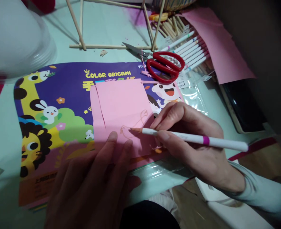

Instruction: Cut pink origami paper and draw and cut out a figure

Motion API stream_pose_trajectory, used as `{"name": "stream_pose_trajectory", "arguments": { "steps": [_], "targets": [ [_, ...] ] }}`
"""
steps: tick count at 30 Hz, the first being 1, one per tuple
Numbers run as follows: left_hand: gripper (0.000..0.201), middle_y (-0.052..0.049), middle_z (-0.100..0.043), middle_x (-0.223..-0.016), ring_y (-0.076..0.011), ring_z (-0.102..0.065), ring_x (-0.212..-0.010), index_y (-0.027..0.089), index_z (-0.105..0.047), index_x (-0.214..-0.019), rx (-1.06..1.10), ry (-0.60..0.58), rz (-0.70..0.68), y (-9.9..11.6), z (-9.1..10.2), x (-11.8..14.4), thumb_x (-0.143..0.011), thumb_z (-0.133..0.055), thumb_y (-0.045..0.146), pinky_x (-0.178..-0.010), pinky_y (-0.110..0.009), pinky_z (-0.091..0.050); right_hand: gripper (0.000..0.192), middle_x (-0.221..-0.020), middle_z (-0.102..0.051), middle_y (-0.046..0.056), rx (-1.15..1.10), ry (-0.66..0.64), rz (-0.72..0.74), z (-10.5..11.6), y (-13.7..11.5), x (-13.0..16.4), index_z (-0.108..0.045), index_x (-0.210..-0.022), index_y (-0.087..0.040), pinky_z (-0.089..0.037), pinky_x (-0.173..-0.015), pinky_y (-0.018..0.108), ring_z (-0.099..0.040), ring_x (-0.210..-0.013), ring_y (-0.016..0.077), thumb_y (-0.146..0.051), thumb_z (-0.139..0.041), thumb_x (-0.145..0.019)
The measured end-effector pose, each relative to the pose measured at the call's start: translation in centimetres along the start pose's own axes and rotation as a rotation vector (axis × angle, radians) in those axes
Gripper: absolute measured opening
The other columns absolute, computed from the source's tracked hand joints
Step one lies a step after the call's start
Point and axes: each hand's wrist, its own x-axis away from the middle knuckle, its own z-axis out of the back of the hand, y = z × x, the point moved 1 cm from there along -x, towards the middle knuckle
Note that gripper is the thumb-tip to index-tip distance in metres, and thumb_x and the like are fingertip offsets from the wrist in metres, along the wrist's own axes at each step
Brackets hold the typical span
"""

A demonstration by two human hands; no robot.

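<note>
Evidently mid-drawing, right grip (200, 154) clamps felt-tip pen (219, 143); leftward, left grip (90, 178), fingers apart, presses pink paper (122, 100); next strokes likely need steadiness.

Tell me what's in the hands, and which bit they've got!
The right hand grips a slim white purple-banded marker by its barrel near the tip. The left hand just rests its fingers on flat pink paper.

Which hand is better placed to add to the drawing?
Probably the right hand: it holds the white pen, tip at the brown outline, while the left hand rests on the pink paper.
</note>
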Motion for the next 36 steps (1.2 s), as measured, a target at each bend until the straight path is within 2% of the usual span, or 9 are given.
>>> {"name": "stream_pose_trajectory", "arguments": {
  "steps": [6,12,21,29,36],
  "targets": [
    [0.054,-0.018,-0.067,-0.129,-0.0343,-0.066,-0.097,0.012,-0.062,-0.131,0.008,0.038,0.034,0.22,-0.22,0.19,-0.082,-0.074,0.03,-0.086,-0.052,-0.05,0.01,-0.084,-0.07,0.004,0.069,-0.056,0.063,-0.12,0.15,0.35,-0.062,-0.079,-0.021,-0.052,-0.062,0.034,-0.066,-0.074,0.0188,-0.019,-0.069,-0.086],
    [0.051,-0.018,-0.068,-0.128,-0.0346,-0.065,-0.098,0.012,-0.063,-0.129,0.004,0.012,0.023,0.2,-0.08,-0.07,-0.083,-0.073,0.033,-0.088,-0.053,-0.049,0.009,-0.083,-0.067,0.004,0.094,-0.057,0.116,-0.29,0.31,0.41,-0.062,-0.082,-0.02,-0.05,-0.067,0.036,-0.064,-0.077,0.0183,-0.016,-0.068,-0.087],
    [0.05,-0.018,-0.068,-0.127,-0.0336,-0.066,-0.097,0.011,-0.064,-0.128,0.007,0.024,-0.026,-0.02,-0.48,-0.08,-0.084,-0.072,0.035,-0.085,-0.05,-0.05,0.011,-0.08,-0.066,0.004,0.12,-0.041,0.107,-0.39,0.02,0.25,-0.06,-0.08,-0.021,-0.049,-0.063,0.037,-0.063,-0.074,0.0193,-0.015,-0.068,-0.085],
    [0.052,-0.018,-0.069,-0.126,-0.0338,-0.066,-0.094,0.01,-0.066,-0.127,-0.004,0.022,-0.018,-0.05,-0.16,-0.04,-0.082,-0.075,0.034,-0.084,-0.051,-0.049,0.008,-0.085,-0.066,0.005,0.129,-0.064,0.118,-0.32,0.38,0.49,-0.061,-0.083,-0.019,-0.049,-0.068,0.038,-0.063,-0.08,0.0196,-0.016,-0.068,-0.087],
    [0.05,-0.018,-0.07,-0.125,-0.033,-0.067,-0.096,0.009,-0.064,-0.127,-0.004,0.021,0.006,0.19,0.11,-0.34,-0.083,-0.074,0.031,-0.086,-0.05,-0.051,0.01,-0.083,-0.064,0.004,0.119,-0.085,0.158,-0.25,0.57,0.38,-0.058,-0.082,-0.018,-0.047,-0.065,0.036,-0.06,-0.077,0.0184,-0.018,-0.066,-0.088]
  ]
}}
